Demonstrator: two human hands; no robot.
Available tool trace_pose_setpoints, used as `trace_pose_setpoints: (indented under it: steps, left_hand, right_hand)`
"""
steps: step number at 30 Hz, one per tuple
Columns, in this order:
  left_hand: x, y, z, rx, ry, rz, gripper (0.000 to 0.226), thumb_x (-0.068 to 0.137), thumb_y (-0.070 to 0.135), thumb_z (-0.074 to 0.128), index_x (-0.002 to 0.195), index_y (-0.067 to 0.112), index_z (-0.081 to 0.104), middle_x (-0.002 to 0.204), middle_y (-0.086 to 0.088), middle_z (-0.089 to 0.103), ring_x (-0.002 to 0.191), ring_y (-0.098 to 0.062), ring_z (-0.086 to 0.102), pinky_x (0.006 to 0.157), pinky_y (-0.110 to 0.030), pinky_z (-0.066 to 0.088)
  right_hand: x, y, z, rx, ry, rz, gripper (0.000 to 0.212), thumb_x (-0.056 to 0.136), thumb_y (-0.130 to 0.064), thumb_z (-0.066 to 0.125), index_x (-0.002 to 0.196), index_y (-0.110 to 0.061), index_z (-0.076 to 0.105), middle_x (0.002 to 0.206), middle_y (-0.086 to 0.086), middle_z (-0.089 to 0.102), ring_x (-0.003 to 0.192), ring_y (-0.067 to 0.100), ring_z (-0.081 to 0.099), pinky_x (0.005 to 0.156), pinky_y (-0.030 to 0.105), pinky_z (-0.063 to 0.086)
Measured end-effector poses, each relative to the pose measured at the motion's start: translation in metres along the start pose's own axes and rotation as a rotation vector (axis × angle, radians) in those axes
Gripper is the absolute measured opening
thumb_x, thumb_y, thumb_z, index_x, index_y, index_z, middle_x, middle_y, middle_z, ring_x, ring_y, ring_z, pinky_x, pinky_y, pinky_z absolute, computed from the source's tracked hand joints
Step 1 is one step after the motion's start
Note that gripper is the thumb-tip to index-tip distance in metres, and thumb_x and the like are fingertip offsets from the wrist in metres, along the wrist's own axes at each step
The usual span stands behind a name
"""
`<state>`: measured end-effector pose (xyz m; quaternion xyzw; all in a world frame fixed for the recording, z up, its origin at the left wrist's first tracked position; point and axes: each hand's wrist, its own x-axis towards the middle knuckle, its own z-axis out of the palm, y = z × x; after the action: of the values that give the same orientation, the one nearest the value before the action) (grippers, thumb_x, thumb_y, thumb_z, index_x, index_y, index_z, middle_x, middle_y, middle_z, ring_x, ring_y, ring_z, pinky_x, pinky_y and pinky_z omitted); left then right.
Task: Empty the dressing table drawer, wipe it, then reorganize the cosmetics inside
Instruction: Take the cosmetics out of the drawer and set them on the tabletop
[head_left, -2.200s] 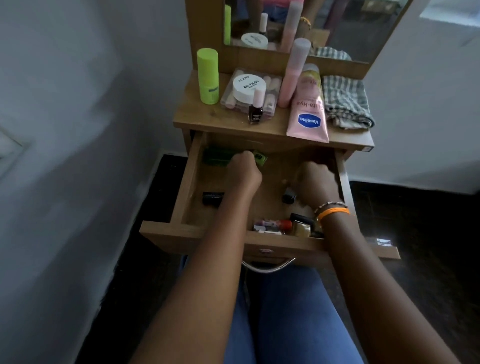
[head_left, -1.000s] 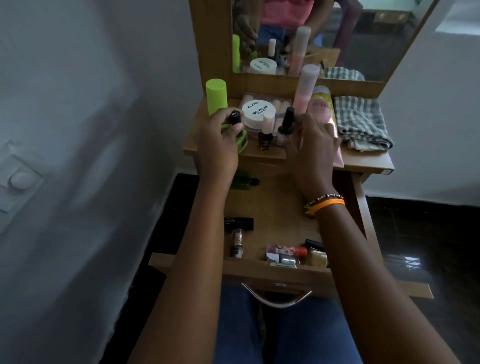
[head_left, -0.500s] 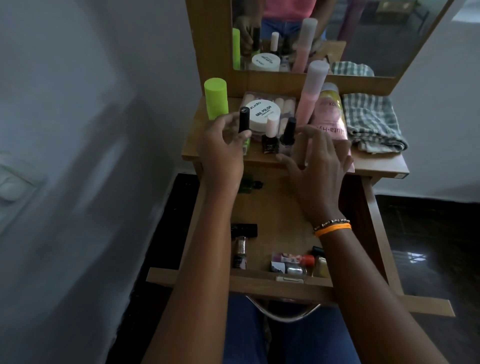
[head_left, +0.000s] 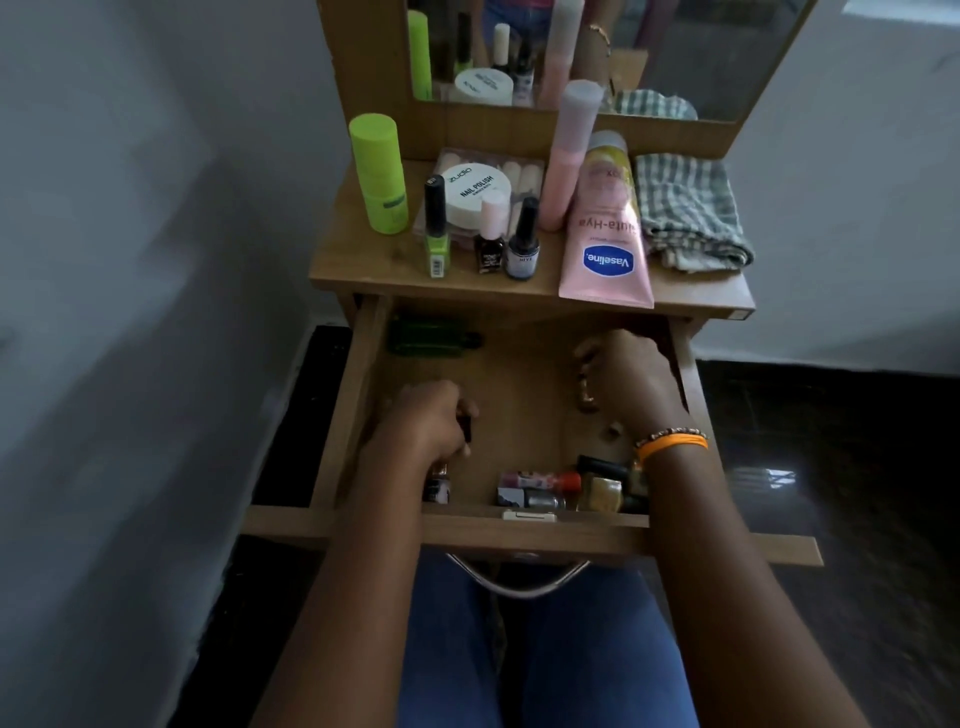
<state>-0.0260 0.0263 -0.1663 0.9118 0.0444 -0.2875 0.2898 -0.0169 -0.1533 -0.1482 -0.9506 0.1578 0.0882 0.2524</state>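
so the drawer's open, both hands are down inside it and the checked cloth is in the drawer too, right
Not quite. The head view shows the checked cloth folded on the tabletop, beside the pink Vaseline tube, not in the drawer. The rest holds: the drawer is open, with the left hand and right hand inside it.

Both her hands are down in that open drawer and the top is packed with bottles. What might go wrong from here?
The three nail polish bottles stand upright near the front edge of the tabletop; a bump as a hand lifts out might topple one into the drawer. The Vaseline tube overhangs that edge and may slide off. The right hand works deep in the shadowed back corner, so small items there may be missed.
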Motion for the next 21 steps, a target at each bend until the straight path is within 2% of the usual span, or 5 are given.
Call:
trace_pose_setpoints:
  steps: [3, 6, 12, 17, 21]
  left_hand:
    - [0.005, 0.0, 0.007, 0.221, 0.058, -0.004, 0.036, 0.081, 0.005, 0.066, 0.111, 0.023, 0.059, 0.125, -0.005, 0.054, 0.126, -0.028, 0.04, 0.112, -0.048, 0.025]
    - [0.007, 0.001, 0.008, 0.298, 0.154, 0.022, 0.026, 0.086, 0.009, 0.062, 0.109, 0.021, 0.061, 0.12, -0.005, 0.058, 0.122, -0.027, 0.045, 0.11, -0.048, 0.023]
    - [-0.002, 0.005, 0.007, -0.03, 0.403, 0.15, 0.024, 0.091, 0.021, 0.058, 0.115, 0.021, 0.059, 0.121, -0.004, 0.059, 0.114, -0.025, 0.053, 0.093, -0.041, 0.045]
    - [-0.01, 0.011, -0.004, -0.296, 0.393, 0.359, 0.025, 0.093, 0.018, 0.053, 0.118, 0.017, 0.057, 0.124, -0.006, 0.054, 0.11, -0.018, 0.051, 0.081, -0.027, 0.04]
    - [-0.017, 0.016, -0.008, -0.439, 0.43, 0.526, 0.025, 0.093, 0.017, 0.052, 0.118, 0.016, 0.057, 0.12, -0.005, 0.054, 0.106, -0.017, 0.052, 0.081, -0.029, 0.046]
  right_hand:
    - [0.007, 0.004, 0.013, -0.19, -0.062, 0.054, 0.04, 0.089, -0.023, 0.056, 0.127, -0.015, 0.049, 0.128, 0.014, 0.051, 0.113, 0.035, 0.054, 0.088, 0.041, 0.046]
    - [0.009, 0.007, 0.02, -0.245, -0.03, 0.083, 0.05, 0.088, -0.025, 0.057, 0.132, -0.01, 0.038, 0.127, 0.016, 0.053, 0.115, 0.036, 0.053, 0.085, 0.041, 0.047]
    - [0.001, 0.008, 0.023, -0.182, -0.062, -0.059, 0.038, 0.089, -0.03, 0.056, 0.115, -0.004, 0.047, 0.112, 0.018, 0.061, 0.102, 0.037, 0.059, 0.075, 0.038, 0.047]
    - [-0.025, -0.001, 0.003, 0.435, -0.196, -0.294, 0.038, 0.078, -0.003, 0.068, 0.108, -0.016, 0.05, 0.106, 0.003, 0.06, 0.095, 0.022, 0.062, 0.081, 0.033, 0.052]
    - [-0.041, -0.018, -0.027, 0.664, 0.043, -0.433, 0.034, 0.079, -0.008, 0.069, 0.106, -0.019, 0.053, 0.105, -0.002, 0.06, 0.091, 0.003, 0.061, 0.071, 0.013, 0.052]
